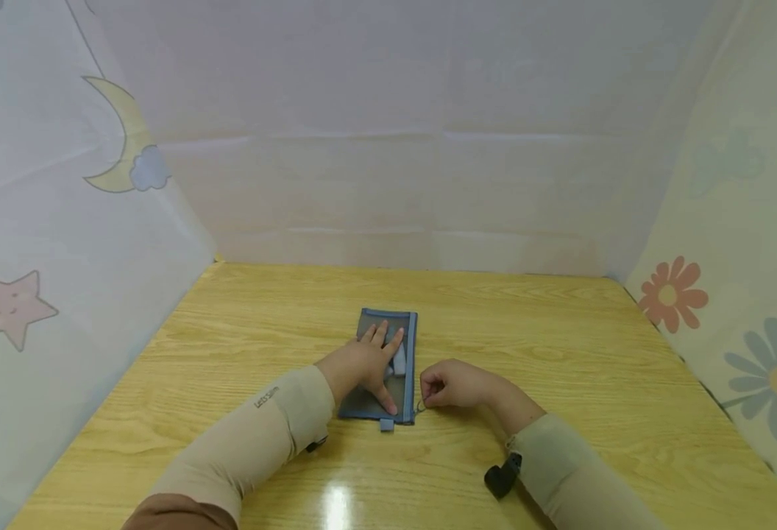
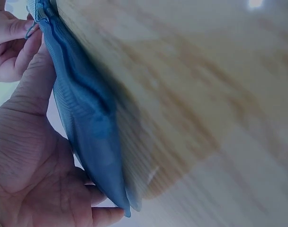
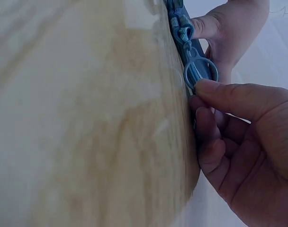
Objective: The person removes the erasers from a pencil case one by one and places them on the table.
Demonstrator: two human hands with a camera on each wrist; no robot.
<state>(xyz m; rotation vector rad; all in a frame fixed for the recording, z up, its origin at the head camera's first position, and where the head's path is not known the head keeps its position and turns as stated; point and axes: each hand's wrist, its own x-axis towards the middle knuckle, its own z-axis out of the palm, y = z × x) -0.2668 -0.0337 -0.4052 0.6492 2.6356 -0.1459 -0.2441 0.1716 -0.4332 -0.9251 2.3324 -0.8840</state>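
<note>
A flat blue zipper pouch [image 1: 362, 403] with see-through grey mesh lies lengthwise on the table, a light-coloured item [image 1: 399, 361] showing inside it. My left hand [image 1: 366, 362] rests on the pouch with its fingers spread, the thumb near the close end. Beside the pouch's near right corner, my right hand [image 1: 458, 384] pinches the ring-shaped zipper pull [image 3: 215, 71] between thumb and curled forefinger. The zipper runs along the right edge of the pouch. In the left wrist view, the pouch's blue side [image 2: 94, 127] stands out beside the left palm.
The wooden table [image 1: 534, 324] stretches out around the pouch. A small blue fabric tab [image 1: 386, 425] sticks out from the pouch's near edge. Pale printed sheets with a moon [image 1: 120, 132] and flowers [image 1: 673, 294] enclose the table at the back and sides.
</note>
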